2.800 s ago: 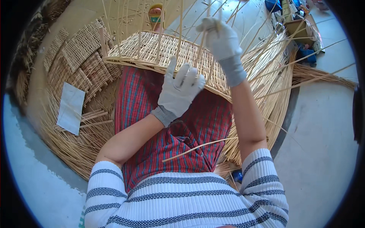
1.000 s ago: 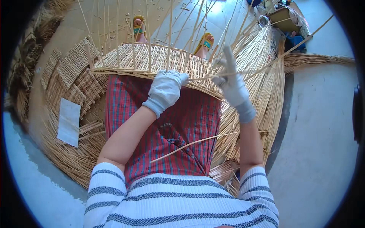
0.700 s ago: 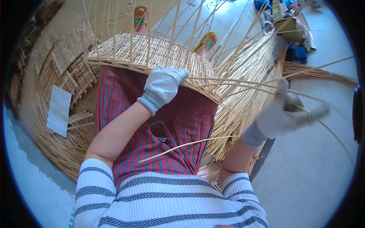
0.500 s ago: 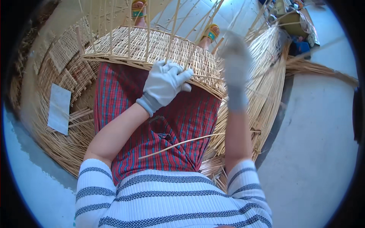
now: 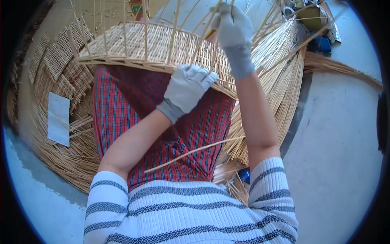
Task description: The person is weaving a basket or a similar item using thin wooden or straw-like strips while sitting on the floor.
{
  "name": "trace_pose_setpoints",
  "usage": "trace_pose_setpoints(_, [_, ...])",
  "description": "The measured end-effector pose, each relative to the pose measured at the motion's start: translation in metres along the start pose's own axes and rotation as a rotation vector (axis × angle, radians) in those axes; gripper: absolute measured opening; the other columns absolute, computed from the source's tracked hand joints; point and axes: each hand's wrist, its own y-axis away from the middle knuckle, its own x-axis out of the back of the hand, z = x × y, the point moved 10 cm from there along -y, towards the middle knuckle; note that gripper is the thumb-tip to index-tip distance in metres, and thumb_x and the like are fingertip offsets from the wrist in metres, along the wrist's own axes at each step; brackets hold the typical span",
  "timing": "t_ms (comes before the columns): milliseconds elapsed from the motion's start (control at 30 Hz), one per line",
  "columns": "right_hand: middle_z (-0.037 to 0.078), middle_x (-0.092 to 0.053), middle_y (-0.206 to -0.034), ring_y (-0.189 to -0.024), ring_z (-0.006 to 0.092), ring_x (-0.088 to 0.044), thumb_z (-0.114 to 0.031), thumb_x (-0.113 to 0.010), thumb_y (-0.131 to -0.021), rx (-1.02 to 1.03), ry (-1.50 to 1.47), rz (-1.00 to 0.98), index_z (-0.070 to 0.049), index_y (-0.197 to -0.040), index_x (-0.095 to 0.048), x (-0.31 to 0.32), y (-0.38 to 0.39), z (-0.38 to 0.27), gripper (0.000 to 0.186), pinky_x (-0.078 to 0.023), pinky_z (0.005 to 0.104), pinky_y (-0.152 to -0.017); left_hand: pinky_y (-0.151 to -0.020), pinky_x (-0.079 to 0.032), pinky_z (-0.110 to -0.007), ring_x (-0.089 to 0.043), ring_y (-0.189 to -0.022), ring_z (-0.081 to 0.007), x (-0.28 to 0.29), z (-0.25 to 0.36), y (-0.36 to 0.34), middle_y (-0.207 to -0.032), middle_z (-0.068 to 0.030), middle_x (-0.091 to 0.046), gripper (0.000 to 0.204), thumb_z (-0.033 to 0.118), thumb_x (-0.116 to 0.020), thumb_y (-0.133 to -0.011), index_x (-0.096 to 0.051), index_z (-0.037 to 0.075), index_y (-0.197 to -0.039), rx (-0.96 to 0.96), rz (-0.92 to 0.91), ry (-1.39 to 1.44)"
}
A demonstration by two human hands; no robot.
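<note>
Right hand grips upright stake; stake tops cut off.

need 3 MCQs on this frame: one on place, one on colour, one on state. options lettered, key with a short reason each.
1. Where does the left hand rest?
A. on the near rim of the woven basket
B. on the white sheet
C. on the floor

2. What colour is the cloth on the lap?
A. plain green
B. red with blue checks
C. yellow

3. What state is the right hand in?
A. open and flat
B. hanging empty at the side
C. closed around upright stakes

Key:
1 A: the gloved fingers lie on the woven edge above the lap.
2 B: red plaid with blue lines shows under the forearm.
3 C: the gloved fingers wrap thin cane stakes rising from the basket.
</note>
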Motion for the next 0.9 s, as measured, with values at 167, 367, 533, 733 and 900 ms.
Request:
trace_pose_setpoints(167, [0.002, -0.064, -0.074, -0.062, 0.0136, -0.056, -0.024, -0.053, -0.11, 0.29, -0.125, 0.072, 0.0, -0.103, -0.069, 0.003, -0.043, 0.052, 0.029, -0.047, 0.0312, -0.061, -0.108, -0.042, -0.037, -0.064, -0.114, -0.0179, -0.01, 0.01, -0.004, -0.116, 0.001, -0.07, 0.036, 0.017, -0.058, -0.092, -0.07, 0.02, -0.126, -0.087, 0.007, 0.077])
trace_pose_setpoints(367, [0.013, -0.068, -0.112, -0.103, 0.0342, -0.067, -0.023, -0.074, -0.086, 0.371, 0.425, -0.666, -0.019, -0.133, -0.062, -0.009, 0.194, -0.011, 0.049, -0.054, 0.0429, -0.094, -0.107, -0.042, -0.038, -0.065, -0.117, -0.0188, -0.008, -0.004, 0.002, -0.123, -0.0018, -0.071, 0.035, 0.03, -0.068, -0.091, -0.072, 0.022, -0.126, -0.053, -0.054, 0.014])
trace_pose_setpoints(533, [0.006, -0.07, -0.092, -0.081, 0.0291, -0.068, -0.022, -0.072, -0.09, 0.075, 0.184, -0.831, -0.024, -0.124, -0.073, 0.014, 0.31, 0.04, 0.034, -0.056, 0.0431, -0.072, -0.098, -0.047, -0.041, -0.069, -0.107, -0.0191, 0.0, 0.001, -0.007, -0.105, -0.0002, -0.076, 0.027, 0.03, -0.076, -0.083, -0.078, 0.02, -0.108, 0.002, 0.053, 0.089])
trace_pose_setpoints(733, [0.007, -0.069, -0.081, -0.069, 0.0242, -0.067, 0.008, -0.067, -0.078, 0.336, 0.489, -0.015, -0.017, -0.125, -0.075, 0.097, 0.205, -0.014, 0.054, -0.056, 0.034, -0.063, -0.103, -0.046, -0.04, -0.066, -0.106, -0.0144, -0.004, -0.003, 0.039, -0.1, 0.0057, -0.068, 0.008, 0.024, -0.068, -0.08, -0.069, 0.02, -0.087, 0.045, -0.217, 0.213])
trace_pose_setpoints(900, [0.01, -0.067, -0.081, -0.073, 0.0229, -0.067, 0.01, -0.068, -0.086, 0.22, 0.438, -0.137, -0.014, -0.122, -0.077, 0.049, 0.202, 0.026, 0.044, -0.054, 0.0327, -0.067, -0.084, -0.047, -0.036, -0.061, -0.091, -0.0156, 0.033, 0.008, 0.034, -0.09, 0.0056, -0.059, 0.013, 0.024, -0.068, -0.078, -0.066, 0.023, -0.091, -0.148, -0.138, 0.136])
